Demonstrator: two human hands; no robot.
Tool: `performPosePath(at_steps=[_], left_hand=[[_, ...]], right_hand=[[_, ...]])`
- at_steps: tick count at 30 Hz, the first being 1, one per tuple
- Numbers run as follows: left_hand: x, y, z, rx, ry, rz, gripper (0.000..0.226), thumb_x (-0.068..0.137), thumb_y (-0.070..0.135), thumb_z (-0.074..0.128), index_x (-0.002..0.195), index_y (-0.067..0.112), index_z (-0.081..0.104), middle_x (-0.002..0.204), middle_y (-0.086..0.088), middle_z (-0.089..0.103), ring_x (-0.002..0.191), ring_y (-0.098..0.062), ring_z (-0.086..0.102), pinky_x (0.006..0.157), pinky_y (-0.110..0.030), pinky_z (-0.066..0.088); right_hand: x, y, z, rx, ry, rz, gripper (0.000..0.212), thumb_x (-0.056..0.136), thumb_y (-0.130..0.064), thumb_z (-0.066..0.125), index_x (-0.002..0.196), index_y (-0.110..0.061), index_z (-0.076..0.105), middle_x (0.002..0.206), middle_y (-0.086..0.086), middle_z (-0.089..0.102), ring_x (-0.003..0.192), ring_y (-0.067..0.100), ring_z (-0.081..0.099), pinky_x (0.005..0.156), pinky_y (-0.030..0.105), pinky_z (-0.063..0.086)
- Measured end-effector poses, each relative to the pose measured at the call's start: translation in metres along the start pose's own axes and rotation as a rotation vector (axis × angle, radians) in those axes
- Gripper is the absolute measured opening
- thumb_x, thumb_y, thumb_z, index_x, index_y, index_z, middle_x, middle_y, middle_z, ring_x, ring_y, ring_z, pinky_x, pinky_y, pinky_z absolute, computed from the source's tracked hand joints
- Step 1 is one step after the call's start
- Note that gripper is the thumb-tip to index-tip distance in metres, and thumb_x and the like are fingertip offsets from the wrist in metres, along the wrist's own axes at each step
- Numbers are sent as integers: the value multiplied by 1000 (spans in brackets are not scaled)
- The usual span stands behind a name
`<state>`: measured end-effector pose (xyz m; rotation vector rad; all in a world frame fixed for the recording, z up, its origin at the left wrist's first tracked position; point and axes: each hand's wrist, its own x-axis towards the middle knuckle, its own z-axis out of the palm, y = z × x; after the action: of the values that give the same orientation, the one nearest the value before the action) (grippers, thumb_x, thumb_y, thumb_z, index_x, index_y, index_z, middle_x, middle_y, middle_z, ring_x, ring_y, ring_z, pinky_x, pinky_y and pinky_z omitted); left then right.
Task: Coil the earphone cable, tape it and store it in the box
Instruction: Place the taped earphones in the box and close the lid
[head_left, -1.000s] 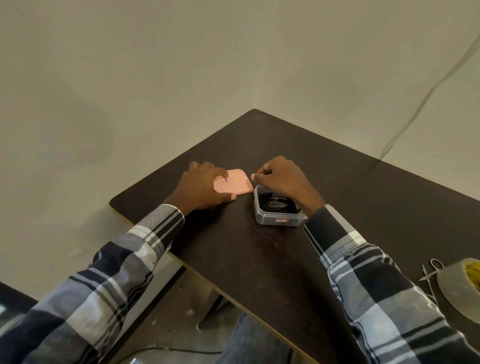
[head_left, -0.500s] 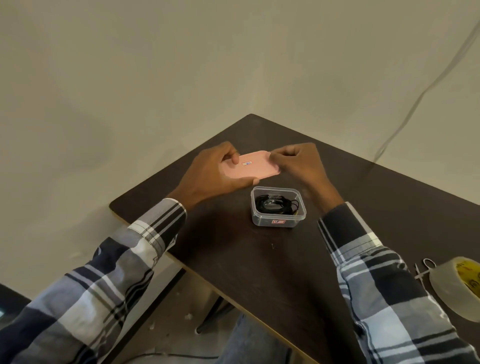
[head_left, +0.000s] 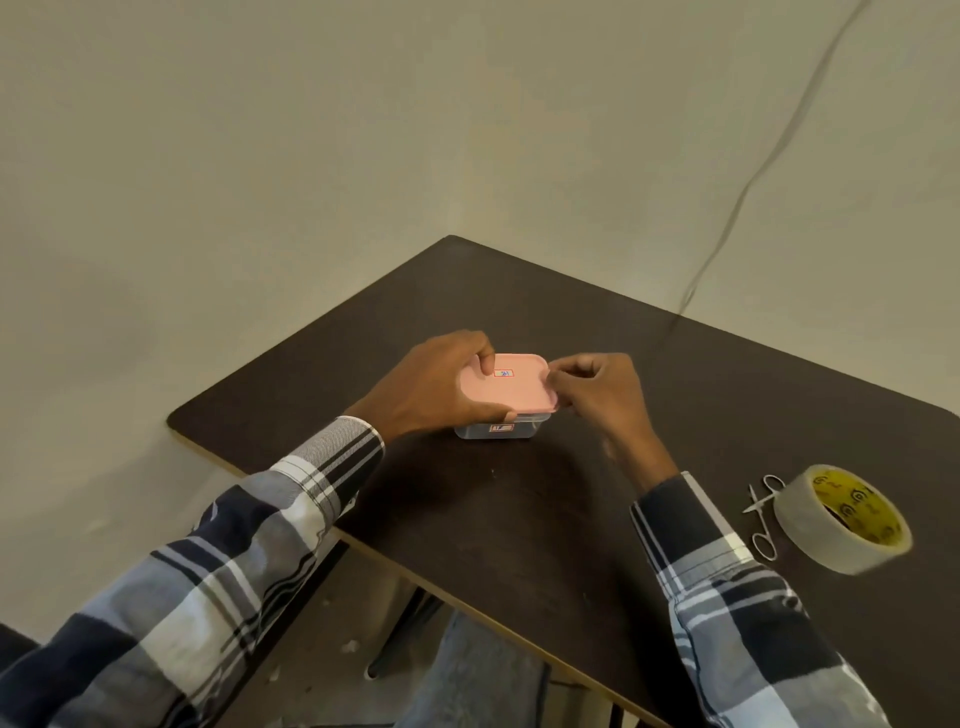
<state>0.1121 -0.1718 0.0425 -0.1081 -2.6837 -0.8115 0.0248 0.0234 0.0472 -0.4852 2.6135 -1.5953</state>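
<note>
A small clear plastic box (head_left: 498, 430) stands on the dark table (head_left: 519, 519). A pink lid (head_left: 514, 387) lies over its top, so the coiled black earphone cable inside is hidden. My left hand (head_left: 431, 387) grips the lid's left edge, thumb at the front and fingers curled over the top. My right hand (head_left: 597, 395) pinches the lid's right edge with curled fingers.
A roll of clear tape with a yellow core (head_left: 844, 517) lies at the table's right, with small metal scissors (head_left: 763, 514) beside it. A thin cable (head_left: 753, 182) runs down the wall to the table's back edge. The table's near edge runs diagonally under my forearms.
The lid was lifted off the table at the box's left, taken in both hands, and brought down over the box. The earphone coil, visible before, is covered.
</note>
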Motion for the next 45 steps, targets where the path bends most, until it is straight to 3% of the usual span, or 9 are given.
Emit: performPosePath(at_steps=[5,11,18,22,29,33,36,40,45], left_hand=[[-6,-2,6,-33,-34,-60,52,74,54,79,113,28,55,121,7,58,101,-10,54,72,-15,43],[-17,-8,10,-212,105,-243,53,88,43,70,131,15,59,131,0,59,114,-14,58,95,-29,49],[-17,-14,14,-539,170,-468,27,88,20,74,114,15,72,108,0,74,99,-13,69,88,-34,58],[-13,-9,20,-743,238,-609,27,85,11,75,112,9,72,106,-6,74,91,-13,70,68,-21,56],[-10,-8,20,-733,257,-613,34,84,7,75,118,5,69,100,-3,72,71,-7,63,57,-15,51],[-7,-10,17,-682,261,-601,32,85,7,75,117,6,70,107,-8,72,76,-8,65,56,-14,51],[-6,-11,20,-639,312,-616,35,85,12,75,120,8,69,114,-6,71,93,-12,68,72,-23,59],[-15,-12,21,-501,463,-606,44,87,17,75,129,9,64,127,-8,66,112,-18,65,92,-32,56],[-28,-27,5,-269,572,-584,41,89,24,71,127,10,65,127,-9,65,105,-11,59,85,-21,49]], right_hand=[[-9,6,7,59,17,41,8,89,-14,72,84,-18,76,80,1,75,66,8,66,56,22,51],[-16,7,12,142,44,77,5,91,-16,72,88,-18,76,82,1,74,59,6,64,52,18,50],[-16,5,15,328,-37,258,9,91,-15,72,89,-6,75,79,8,73,51,10,56,50,21,49],[-12,4,16,372,-55,356,16,92,-15,72,92,0,73,80,11,74,53,11,55,50,21,49],[-3,2,18,345,-84,427,22,91,-23,73,89,-2,69,70,6,67,49,9,51,44,21,44],[8,-3,27,296,-57,410,24,92,-28,72,84,-6,65,70,8,66,49,11,48,42,22,38],[14,-3,33,245,-27,350,31,93,-29,71,74,-5,64,72,9,70,50,14,52,45,24,42],[12,-7,36,408,-73,255,14,90,-13,73,100,-4,71,90,9,74,73,12,68,69,31,61],[16,-19,65,336,-171,134,22,89,-7,73,110,-9,74,98,2,75,93,11,71,83,32,61]])
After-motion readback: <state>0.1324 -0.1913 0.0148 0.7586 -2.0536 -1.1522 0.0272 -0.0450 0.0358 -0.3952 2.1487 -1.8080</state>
